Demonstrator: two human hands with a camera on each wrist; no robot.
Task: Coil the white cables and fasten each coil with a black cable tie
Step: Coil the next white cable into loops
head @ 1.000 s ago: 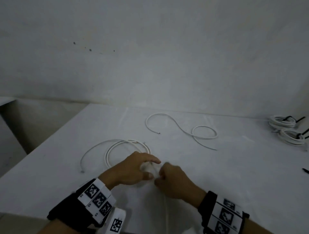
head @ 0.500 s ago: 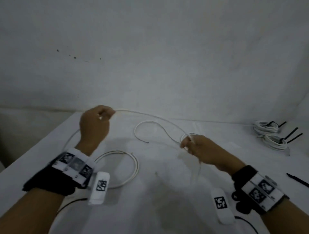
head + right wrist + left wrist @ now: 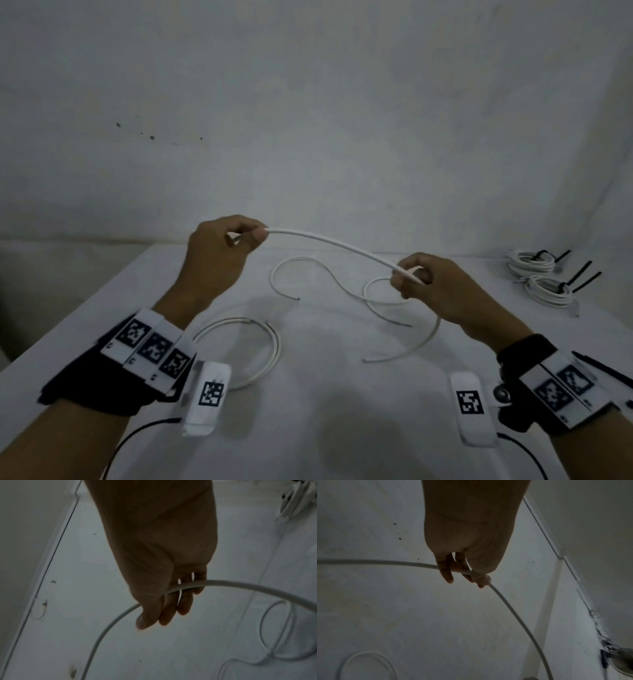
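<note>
A white cable (image 3: 329,242) arcs in the air between both hands above the white table (image 3: 308,428). My left hand (image 3: 236,236) pinches it at the upper left, seen also in the left wrist view, where the cable (image 3: 513,608) runs through the left hand (image 3: 471,574). My right hand (image 3: 411,277) grips the cable lower right; its free end curves down to the table. In the right wrist view the cable (image 3: 240,586) crosses the right hand (image 3: 171,601). Part of the same cable lies looped (image 3: 253,353) under my left forearm. A second loose white cable (image 3: 325,274) lies behind.
Two coiled white cables with black ties (image 3: 537,270) lie at the table's far right. A loose black cable tie (image 3: 603,368) lies near my right wrist. A plain wall stands behind the table; the table's left edge drops off beside my left arm.
Both hands rose from the table with the cable and spread apart. Since half a second ago the left hand has moved right and up, and the span between the hands is shorter.
</note>
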